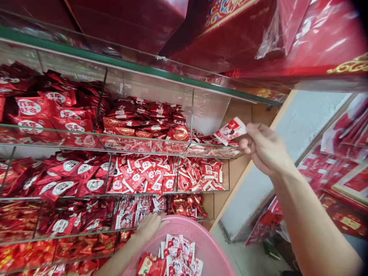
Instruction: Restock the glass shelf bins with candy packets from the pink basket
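My right hand (263,147) is raised at the right end of the upper glass shelf, fingers pinched on one small red-and-white packet (230,130) held over the bin of similar packets (211,143). My left hand (150,227) is low, fingers curled over the far rim of a pink plastic basket (201,239) against the lowest shelf. Inside the basket lie several red-and-white packets (176,257).
Glass shelves (115,143) with wire dividers hold heaps of red foil candy packets in several compartments. Large red boxes (230,30) sit on the green-edged top shelf. More red packaged goods (342,165) hang at the right beside a white wall and wooden edge.
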A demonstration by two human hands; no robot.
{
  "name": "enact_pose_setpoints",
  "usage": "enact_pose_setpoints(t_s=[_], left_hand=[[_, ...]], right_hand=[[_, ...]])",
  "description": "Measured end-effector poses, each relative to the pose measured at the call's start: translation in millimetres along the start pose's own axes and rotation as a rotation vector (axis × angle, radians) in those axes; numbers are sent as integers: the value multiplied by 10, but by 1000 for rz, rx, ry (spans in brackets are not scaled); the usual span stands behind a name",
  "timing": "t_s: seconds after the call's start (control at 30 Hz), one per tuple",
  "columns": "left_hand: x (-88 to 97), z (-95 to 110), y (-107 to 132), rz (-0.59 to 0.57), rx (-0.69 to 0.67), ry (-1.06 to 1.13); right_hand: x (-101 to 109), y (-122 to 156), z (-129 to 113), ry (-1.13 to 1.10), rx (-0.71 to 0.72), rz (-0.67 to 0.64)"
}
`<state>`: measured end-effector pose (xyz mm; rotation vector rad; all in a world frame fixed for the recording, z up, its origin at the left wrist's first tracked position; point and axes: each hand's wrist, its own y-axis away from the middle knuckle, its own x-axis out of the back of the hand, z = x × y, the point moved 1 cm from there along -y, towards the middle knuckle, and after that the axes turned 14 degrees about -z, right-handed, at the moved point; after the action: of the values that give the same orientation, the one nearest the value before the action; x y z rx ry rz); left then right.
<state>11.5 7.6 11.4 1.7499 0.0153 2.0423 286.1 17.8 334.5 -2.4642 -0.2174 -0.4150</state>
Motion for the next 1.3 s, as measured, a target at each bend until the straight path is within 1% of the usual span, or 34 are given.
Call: enact_pose_setpoints(t_s=[0.07, 0.13, 0.2, 0.27, 0.33, 0.43, 0.53, 0.6, 0.67, 0.73, 0.8, 0.87, 0.9, 0.93, 1.0, 1.03, 1.07, 1.13, 1.2, 1.27, 1.3], left_hand=[[26, 19, 16, -13, -4, -1], [51, 35, 31, -23, -2, 2], [62, 41, 38, -26, 5, 12], [56, 40, 32, -30, 9, 21], [40, 33, 19, -29, 9, 19], [20, 27, 6, -25, 7, 5], [28, 33, 16, -40, 13, 23], [44, 42, 31, -57, 21, 40], [61, 53, 45, -66, 28, 47], [76, 62, 55, -60, 35, 41], [87, 69, 60, -53, 25, 21], [94, 74, 60, -53, 7, -5], [96, 75, 58, -54, 0, -17], [96, 74, 56, -56, 0, -27], [92, 70, 49, -59, 10, -35], [87, 67, 44, -60, 14, -33], [81, 64, 40, -59, 16, -29], [65, 57, 32, -51, 20, -23], [47, 50, 24, -43, 19, -24], [28, 44, 18, -38, 10, -23], [20, 42, 14, -36, 1, -20]], right_hand=[[-123, 291, 136, -220, -138, -75], [-309, 593, 338, -405, -312, -185], [-525, 883, 579, -512, -460, -285], [-757, 1150, 846, -569, -574, -366], [-1005, 1394, 1129, -582, -661, -464], [-1381, 1709, 1538, -592, -791, -651], [-1668, 1927, 1825, -564, -948, -797], [-1777, 2013, 1928, -483, -1042, -850], [-1834, 2071, 1983, -392, -1122, -891], [-1863, 2113, 2016, -347, -1163, -915], [-1880, 2135, 2040, -383, -1117, -879], [-1875, 2137, 2048, -436, -992, -801], [-1857, 2135, 2044, -427, -922, -758], [-1825, 2135, 2031, -379, -854, -719], [-1726, 2156, 1976, -157, -707, -692], [-1669, 2181, 1935, -7, -624, -717], [-1616, 2215, 1889, 145, -540, -769], [-1546, 2301, 1799, 422, -394, -924], [-1537, 2376, 1734, 631, -320, -1067], [-1578, 2407, 1702, 772, -293, -1148], [-1605, 2406, 1697, 820, -287, -1168]])
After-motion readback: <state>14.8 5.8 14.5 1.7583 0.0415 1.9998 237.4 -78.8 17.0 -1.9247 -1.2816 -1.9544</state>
